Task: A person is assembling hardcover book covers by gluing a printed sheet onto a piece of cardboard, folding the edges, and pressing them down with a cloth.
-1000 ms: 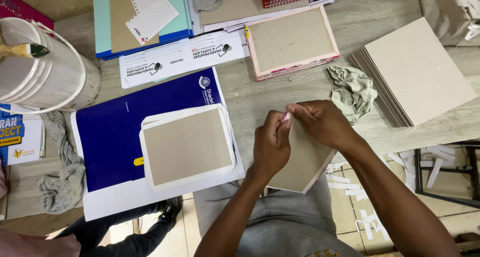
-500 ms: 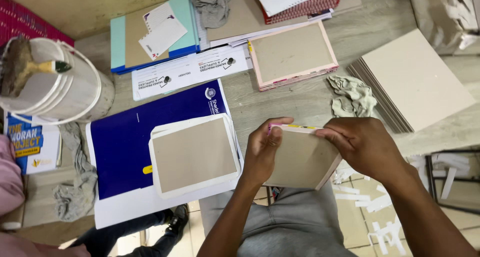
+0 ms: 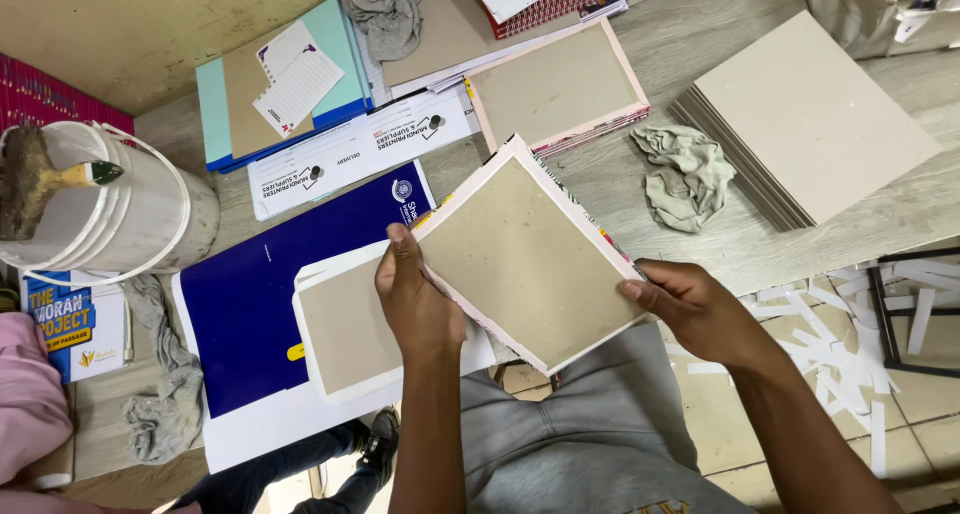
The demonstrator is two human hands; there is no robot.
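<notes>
I hold a grey board cover with a white wrapped edge point(image 3: 525, 259) flat and tilted above the table's front edge. My left hand point(image 3: 415, 299) grips its left corner and my right hand point(image 3: 690, 309) grips its right corner. A patterned edge shows along its upper right side. Just left of it, under my left hand, lies a second grey board on white paper point(image 3: 340, 329), resting on a dark blue folder point(image 3: 270, 284).
A white bucket point(image 3: 120, 219) with a brush stands at the left. A pink-edged board point(image 3: 555, 89), a stack of grey boards point(image 3: 815, 114), grey rags point(image 3: 685, 174), a teal book point(image 3: 280, 84) and printed sheets lie on the table. Paper strips point(image 3: 850, 324) litter the floor at right.
The board cover I hold has been turned up and opened flat toward me, now larger in view. My hands moved apart to its left and right corners.
</notes>
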